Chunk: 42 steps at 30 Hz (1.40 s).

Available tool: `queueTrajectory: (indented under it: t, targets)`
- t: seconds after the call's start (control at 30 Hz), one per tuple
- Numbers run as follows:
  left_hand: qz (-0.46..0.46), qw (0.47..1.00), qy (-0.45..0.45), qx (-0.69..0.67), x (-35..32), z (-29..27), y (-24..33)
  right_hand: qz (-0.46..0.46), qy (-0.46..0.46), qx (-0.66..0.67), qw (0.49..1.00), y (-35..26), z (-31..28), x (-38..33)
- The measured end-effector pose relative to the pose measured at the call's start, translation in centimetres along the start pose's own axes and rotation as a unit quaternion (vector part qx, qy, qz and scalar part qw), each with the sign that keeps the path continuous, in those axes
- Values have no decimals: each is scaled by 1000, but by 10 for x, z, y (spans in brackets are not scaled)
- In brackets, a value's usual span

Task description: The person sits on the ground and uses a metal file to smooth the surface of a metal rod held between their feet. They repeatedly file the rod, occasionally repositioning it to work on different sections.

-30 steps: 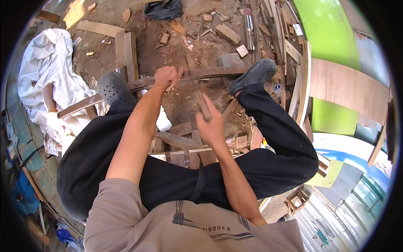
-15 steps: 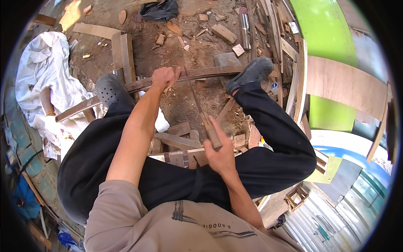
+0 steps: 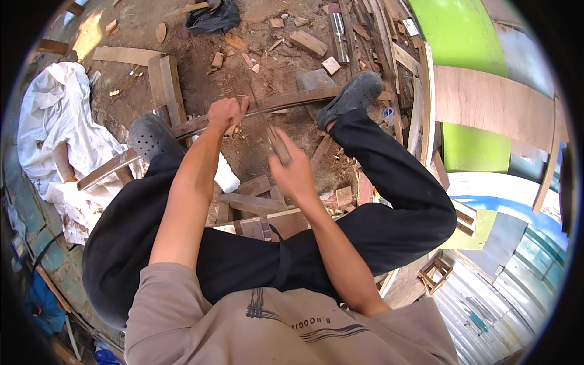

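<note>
My left hand [image 3: 225, 113] is closed around a long, dark wooden strip [image 3: 289, 100] that runs across in front of me. In my right hand [image 3: 294, 173] is a handsaw, gripped by its wooden handle [image 3: 279, 149]; the hand is slightly smeared by motion. The saw's thin blade [image 3: 260, 115] points away from me and crosses the strip just right of my left hand. My left shoe [image 3: 155, 139] and right shoe [image 3: 356, 97] rest at the strip, one on each side. Whether the blade has cut into the wood cannot be made out.
White cloth [image 3: 64, 121] lies at the left. Wood offcuts [image 3: 252, 204] are heaped between my legs, and more scraps [image 3: 308, 44] litter the dirt floor. Long boards [image 3: 427, 109] and a green panel [image 3: 474, 146] stand at the right. A black plastic bag [image 3: 213, 16] lies at the far side.
My right hand has pushed the saw forward and to the left, away from my lap. My left hand still holds the strip. The whole view has shifted slightly.
</note>
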<state>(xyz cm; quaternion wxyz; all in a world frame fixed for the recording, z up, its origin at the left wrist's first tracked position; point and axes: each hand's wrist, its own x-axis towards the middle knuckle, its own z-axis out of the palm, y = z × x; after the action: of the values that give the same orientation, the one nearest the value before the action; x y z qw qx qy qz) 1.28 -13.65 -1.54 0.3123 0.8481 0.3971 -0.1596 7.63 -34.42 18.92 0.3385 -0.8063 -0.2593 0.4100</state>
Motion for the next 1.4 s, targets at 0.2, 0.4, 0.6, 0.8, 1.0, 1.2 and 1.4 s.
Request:
queueTrajectory:
  t: [0.2, 0.4, 0.6, 0.8, 1.0, 1.2, 1.4]
  targets:
    - [0, 1000, 6, 14, -2, -1, -2, -100, 35, 16, 994, -6, -24, -71]
    - [5, 1000, 6, 7, 0, -3, -2, -35, 34, 27, 998, 7, 8, 21]
    - [-14, 1000, -2, 14, -6, -9, -5, -76, 20, 24, 997, -11, -17, -66]
    - [-6, 1000, -25, 2, -3, -7, 2, 1, 9, 23, 1000, -2, 5, 28]
    - [-19, 1000, -5, 6, -4, -5, -4, -48, 5, 55, 997, 4, -25, -75]
    - [-5, 1000, -20, 10, -7, -1, 4, 43, 12, 27, 999, -1, 17, 38]
    - [-17, 1000, 1, 0, -5, -10, -3, -24, -15, 52, 998, -15, -23, -64]
